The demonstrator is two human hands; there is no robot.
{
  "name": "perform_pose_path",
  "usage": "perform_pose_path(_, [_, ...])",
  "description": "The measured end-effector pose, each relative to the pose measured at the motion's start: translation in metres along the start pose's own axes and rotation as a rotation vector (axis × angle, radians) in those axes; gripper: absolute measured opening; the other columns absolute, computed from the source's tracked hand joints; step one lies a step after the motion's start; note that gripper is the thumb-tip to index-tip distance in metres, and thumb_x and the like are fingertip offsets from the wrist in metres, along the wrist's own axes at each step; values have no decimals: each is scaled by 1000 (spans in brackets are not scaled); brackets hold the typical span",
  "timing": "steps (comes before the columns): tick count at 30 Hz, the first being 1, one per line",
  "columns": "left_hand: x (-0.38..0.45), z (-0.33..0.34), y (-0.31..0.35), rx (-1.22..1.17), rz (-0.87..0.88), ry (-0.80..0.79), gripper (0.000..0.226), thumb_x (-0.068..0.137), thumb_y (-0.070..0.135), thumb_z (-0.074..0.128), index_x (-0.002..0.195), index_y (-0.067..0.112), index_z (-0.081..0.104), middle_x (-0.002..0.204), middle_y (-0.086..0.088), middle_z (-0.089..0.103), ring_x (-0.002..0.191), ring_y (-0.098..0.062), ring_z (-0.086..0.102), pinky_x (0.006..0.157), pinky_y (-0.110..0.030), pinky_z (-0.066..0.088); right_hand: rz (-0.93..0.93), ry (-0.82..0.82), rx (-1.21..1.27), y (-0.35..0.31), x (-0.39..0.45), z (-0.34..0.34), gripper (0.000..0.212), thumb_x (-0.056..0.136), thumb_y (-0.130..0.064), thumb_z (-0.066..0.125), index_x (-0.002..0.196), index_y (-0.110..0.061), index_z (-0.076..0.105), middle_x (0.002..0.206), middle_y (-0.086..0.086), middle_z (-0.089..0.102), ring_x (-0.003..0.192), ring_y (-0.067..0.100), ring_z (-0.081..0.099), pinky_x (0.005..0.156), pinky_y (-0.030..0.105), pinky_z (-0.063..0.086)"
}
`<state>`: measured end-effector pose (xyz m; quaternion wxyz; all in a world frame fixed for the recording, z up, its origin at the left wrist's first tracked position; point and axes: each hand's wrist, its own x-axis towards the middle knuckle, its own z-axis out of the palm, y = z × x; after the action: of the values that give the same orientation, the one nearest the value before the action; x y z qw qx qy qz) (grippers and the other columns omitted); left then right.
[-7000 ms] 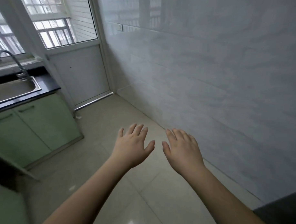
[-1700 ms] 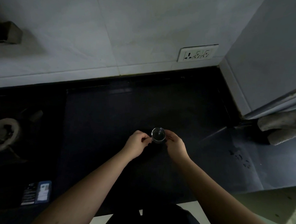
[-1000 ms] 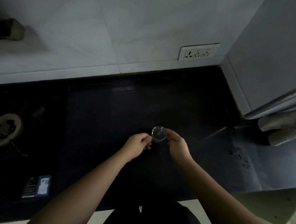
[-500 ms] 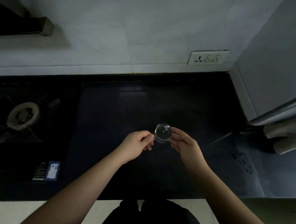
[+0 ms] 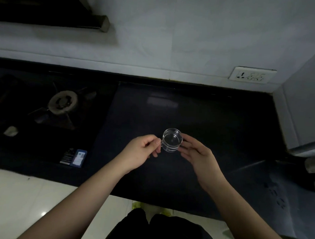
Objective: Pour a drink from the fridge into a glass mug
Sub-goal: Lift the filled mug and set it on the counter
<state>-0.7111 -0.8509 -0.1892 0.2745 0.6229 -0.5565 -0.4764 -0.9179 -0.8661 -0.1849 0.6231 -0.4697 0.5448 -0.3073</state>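
Since half a second ago, both hands have carried the glass mug (image 5: pixel 172 142) slightly higher and rightward above the dark counter (image 5: pixel 189 111). Left hand (image 5: pixel 141 151) pinches the mug's handle, fingers curled. Right hand (image 5: pixel 196 153) touches its opposite side with fairly straight, relaxed fingers. A stove burner (image 5: pixel 62 102) sits far left.

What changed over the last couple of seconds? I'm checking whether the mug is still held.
The right hand opened: its fingers now lie straighter beside the glass mug instead of curling round it. The left hand still pinches the handle. The mug stays upright and empty over the dark counter; only the camera view shifted.
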Motion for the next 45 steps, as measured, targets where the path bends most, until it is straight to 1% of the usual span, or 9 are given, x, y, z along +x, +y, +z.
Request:
perform_pose_path(6, [-28, -27, -8, -50, -40, 143, 28, 103, 23, 49, 84, 13, 67, 75, 10, 69, 69, -1, 64, 63, -17, 47, -25, -122, -19, -19, 2, 33, 49, 99, 3, 35, 125, -29, 62, 118, -5, 69, 110, 7, 64, 102, 33, 48])
perform_pose_path(10, [-52, -51, -19, -38, -70, 229, 29, 103, 26, 49, 84, 13, 67, 69, 16, 68, 59, 5, 58, 59, -9, 40, -30, -224, -45, -29, 1, 64, 48, 99, 2, 35, 125, -29, 62, 120, -5, 68, 112, 7, 63, 102, 32, 47])
perform_pose_path(14, [-78, -76, -38, -97, -114, 294, 30, 103, 26, 49, 85, 10, 67, 77, 6, 70, 70, -6, 65, 62, -23, 45, -14, -310, -69, -34, 0, 101, 48, 100, 2, 35, 123, -30, 61, 121, -3, 68, 112, 8, 63, 103, 32, 47])
perform_pose_path(18, [-110, -98, -57, -144, -140, 359, 30, 103, 25, 49, 86, 7, 66, 80, 4, 70, 72, -7, 66, 62, -23, 47, -4, -389, -66, -39, -8, 141, 49, 99, 5, 34, 115, -32, 63, 121, -1, 68, 110, 10, 65, 100, 30, 49])
perform_pose_path(27, [-216, -145, -107, -193, -215, 541, 30, 102, 28, 50, 80, 13, 65, 82, -6, 72, 73, -11, 66, 64, -25, 46, 9, -545, -138, -26, -51, 251, 45, 99, 3, 34, 130, -21, 58, 126, 4, 65, 115, 16, 63, 103, 34, 48])
perform_pose_path(30, [-255, -158, -123, -200, -238, 596, 30, 102, 28, 49, 80, 14, 65, 78, 1, 70, 72, -7, 65, 66, -22, 48, 28, -579, -118, -15, -70, 288, 43, 99, 2, 37, 129, -20, 58, 123, 4, 67, 113, 17, 64, 100, 33, 49])
perform_pose_path(33, [-292, -166, -139, -211, -268, 650, 31, 102, 28, 48, 81, 14, 65, 75, 10, 68, 70, -4, 65, 65, -19, 49, 37, -617, -88, -4, -93, 323, 42, 99, 1, 39, 112, -31, 64, 114, 0, 70, 111, 16, 65, 94, 28, 51])
perform_pose_path(37, [-342, -177, -160, -210, -293, 721, 31, 102, 30, 47, 81, 16, 65, 76, 11, 69, 70, -3, 65, 64, -17, 49, -18, -692, -132, 7, -124, 363, 48, 98, 3, 37, 108, -35, 65, 117, -3, 70, 113, 13, 64, 98, 29, 48])
perform_pose_path(45, [-429, -194, -194, -325, -343, 890, 31, 102, 26, 48, 78, 17, 65, 75, 9, 68, 68, -6, 65, 64, -17, 51, -14, -846, -197, 22, -170, 436, 42, 100, -1, 39, 122, -28, 63, 117, -2, 70, 109, 11, 66, 95, 26, 50])
